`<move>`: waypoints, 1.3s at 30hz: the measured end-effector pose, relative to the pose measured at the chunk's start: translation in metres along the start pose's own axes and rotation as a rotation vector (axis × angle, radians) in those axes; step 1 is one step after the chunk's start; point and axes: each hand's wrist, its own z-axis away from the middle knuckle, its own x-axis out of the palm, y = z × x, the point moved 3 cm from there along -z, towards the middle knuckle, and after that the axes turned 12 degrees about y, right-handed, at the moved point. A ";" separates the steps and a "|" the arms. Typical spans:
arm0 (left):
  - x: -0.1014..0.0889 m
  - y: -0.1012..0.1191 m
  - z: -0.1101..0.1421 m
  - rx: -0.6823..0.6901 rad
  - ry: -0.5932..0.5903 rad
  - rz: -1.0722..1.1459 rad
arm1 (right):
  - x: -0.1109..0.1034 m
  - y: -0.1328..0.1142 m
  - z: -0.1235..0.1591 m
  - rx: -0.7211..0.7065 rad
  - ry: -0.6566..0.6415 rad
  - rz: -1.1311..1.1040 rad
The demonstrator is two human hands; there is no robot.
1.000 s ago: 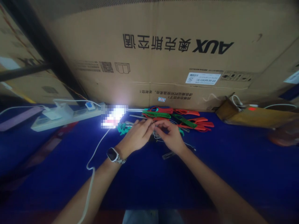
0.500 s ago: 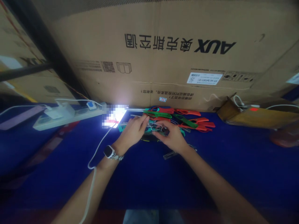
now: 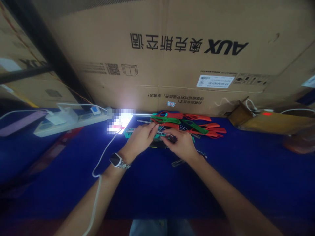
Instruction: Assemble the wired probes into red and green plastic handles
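My left hand (image 3: 141, 136), wearing a watch (image 3: 115, 159) on its wrist, is closed in a pinch over a heap of lighter parts. What its fingertips hold is hidden. Facing it, my right hand (image 3: 182, 142) has its thumb and fingers curled around a thin white wire (image 3: 168, 133) that runs between the two hands. Just behind them lie long-nosed lighters with a green handle (image 3: 166, 120) and a red handle (image 3: 199, 117). More red handles (image 3: 213, 129) spread to the right. A clear tube-like piece (image 3: 177, 163) rests below my right wrist.
A bright phone-like screen (image 3: 124, 123), partly pixelated, has a white cable (image 3: 104, 154) crossing my left forearm. A power strip (image 3: 71, 123) stands at the left. Behind is a large cardboard box (image 3: 172, 72). An open brown box (image 3: 268, 123) sits at the right on the blue table surface (image 3: 162, 193).
Both hands stay over the heap with only small finger movements. The white wire between them has shifted from an open loop to a flatter line. The view has moved slightly.
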 end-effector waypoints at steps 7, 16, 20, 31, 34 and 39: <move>0.001 0.000 0.002 0.033 -0.069 -0.078 | 0.001 0.006 -0.001 0.096 0.049 -0.206; -0.001 0.009 0.006 0.159 -0.092 0.020 | -0.001 0.009 -0.002 0.100 0.006 -0.221; 0.000 0.008 0.007 0.139 -0.102 -0.042 | 0.000 0.011 -0.001 0.124 -0.006 -0.240; -0.002 -0.003 0.005 0.126 -0.119 -0.083 | 0.002 0.011 -0.001 0.115 0.034 -0.265; -0.002 -0.004 0.005 0.124 -0.116 -0.071 | 0.001 0.013 -0.002 0.092 0.027 -0.230; -0.002 0.003 0.006 0.169 -0.088 -0.010 | 0.002 0.017 -0.001 0.069 0.003 -0.272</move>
